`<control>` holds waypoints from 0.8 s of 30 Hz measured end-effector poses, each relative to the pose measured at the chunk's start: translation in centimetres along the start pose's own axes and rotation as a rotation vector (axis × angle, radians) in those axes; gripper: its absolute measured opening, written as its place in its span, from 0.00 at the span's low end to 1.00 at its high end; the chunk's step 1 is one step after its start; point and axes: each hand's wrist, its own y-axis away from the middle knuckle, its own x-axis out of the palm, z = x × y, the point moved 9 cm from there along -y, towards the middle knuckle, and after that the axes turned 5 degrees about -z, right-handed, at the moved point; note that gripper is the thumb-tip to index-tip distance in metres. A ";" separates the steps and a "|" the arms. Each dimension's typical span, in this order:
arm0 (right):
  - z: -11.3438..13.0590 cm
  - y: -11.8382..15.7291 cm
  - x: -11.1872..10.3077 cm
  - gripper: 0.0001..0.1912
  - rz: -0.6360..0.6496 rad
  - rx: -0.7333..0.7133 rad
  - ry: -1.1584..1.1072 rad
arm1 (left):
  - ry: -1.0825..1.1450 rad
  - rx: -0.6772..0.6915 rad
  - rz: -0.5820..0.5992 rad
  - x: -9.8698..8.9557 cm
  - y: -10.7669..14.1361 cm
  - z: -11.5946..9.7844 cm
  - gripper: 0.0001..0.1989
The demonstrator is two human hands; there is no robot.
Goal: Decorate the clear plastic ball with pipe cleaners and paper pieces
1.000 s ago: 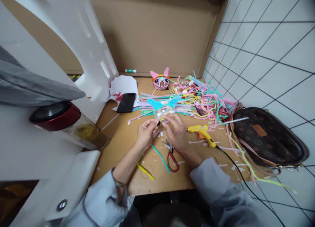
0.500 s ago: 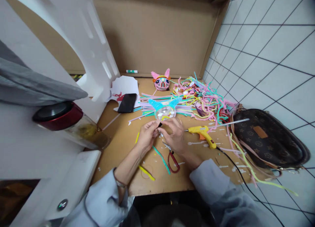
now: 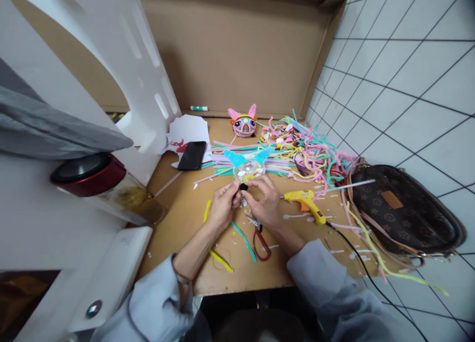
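Observation:
Between the fingertips of my left hand [image 3: 223, 203] and my right hand [image 3: 264, 199] is a small black piece [image 3: 243, 187], too small to name; both hands pinch it. Just beyond them lies a clear round form with blue fuzzy ears [image 3: 251, 170]. Scissors with red handles [image 3: 261, 244] rest under my right hand. A teal pipe cleaner [image 3: 245, 240] and a yellow pipe cleaner [image 3: 221, 260] lie close to my wrists. To the right is a yellow glue gun [image 3: 305, 203] with a glue stick in it.
Pipe cleaners [image 3: 315, 151] heap at the back right, near a finished pink-eared animal head [image 3: 244, 125]. A black phone [image 3: 192, 155] lies on white paper. A brown bag [image 3: 404, 208] stands right, a red-lidded bottle [image 3: 107, 183] left. The glue gun's cord runs toward me.
My fingertips have drawn slightly apart, so more of the black piece shows between them. Everything else stays in place.

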 end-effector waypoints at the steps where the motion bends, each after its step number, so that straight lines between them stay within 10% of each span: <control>1: -0.1 -0.1 0.0 0.03 0.000 0.019 -0.014 | -0.005 0.002 0.004 0.0 0.0 0.0 0.27; 24: -0.6 -0.4 0.0 0.11 0.023 0.079 -0.117 | -0.164 0.167 -0.075 -1.3 -0.1 -1.0 0.25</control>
